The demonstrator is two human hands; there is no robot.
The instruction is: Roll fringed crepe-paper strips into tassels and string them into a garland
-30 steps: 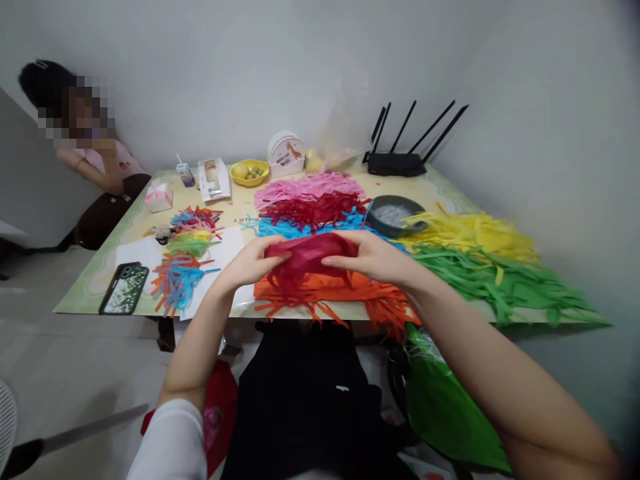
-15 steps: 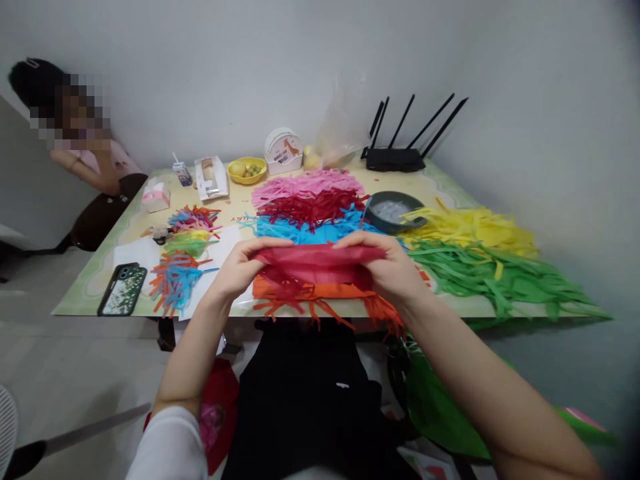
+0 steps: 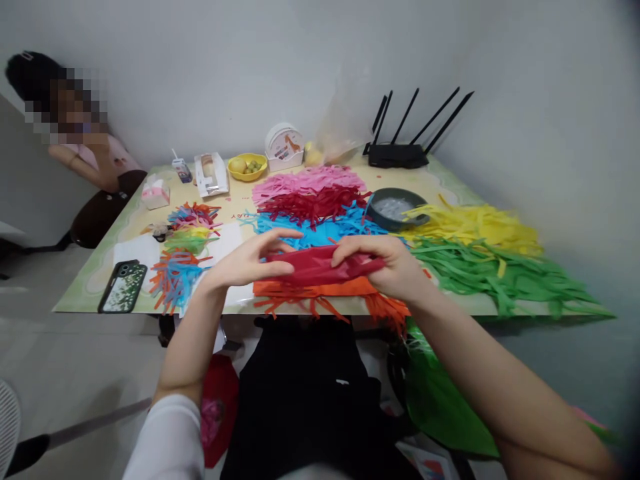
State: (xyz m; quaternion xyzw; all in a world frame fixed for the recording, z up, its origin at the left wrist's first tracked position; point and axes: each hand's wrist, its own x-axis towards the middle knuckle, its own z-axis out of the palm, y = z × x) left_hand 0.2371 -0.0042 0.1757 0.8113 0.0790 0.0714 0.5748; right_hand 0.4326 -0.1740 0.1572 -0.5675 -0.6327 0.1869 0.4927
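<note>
A folded strip of red tissue paper [image 3: 315,265] is stretched between my hands, just above the table's front part. My right hand [image 3: 395,263] grips its right end, thumb and fingers bent over it. At the left end is my left hand [image 3: 250,262], its thumb along the paper's front edge, index finger raised and other fingers partly hidden behind. Under the red paper lies orange fringed paper [image 3: 320,290], its strips hanging over the table edge. Beyond it sit blue [image 3: 320,233], dark red [image 3: 313,205] and pink [image 3: 310,183] fringed papers.
Green [image 3: 500,270] and yellow [image 3: 480,227] fringed papers lie right, near a dark bowl [image 3: 420,203] of clear pieces. Colourful tassels [image 3: 175,277] and a phone [image 3: 123,287] lie left. Behind stand a router [image 3: 397,156] and yellow fruit dish [image 3: 247,175]. A person [image 3: 95,160] sits left.
My left hand has loosened, its index finger lifting off the red tissue paper. My right fingers have curled further over the paper, which is now bunched narrower and slightly tilted.
</note>
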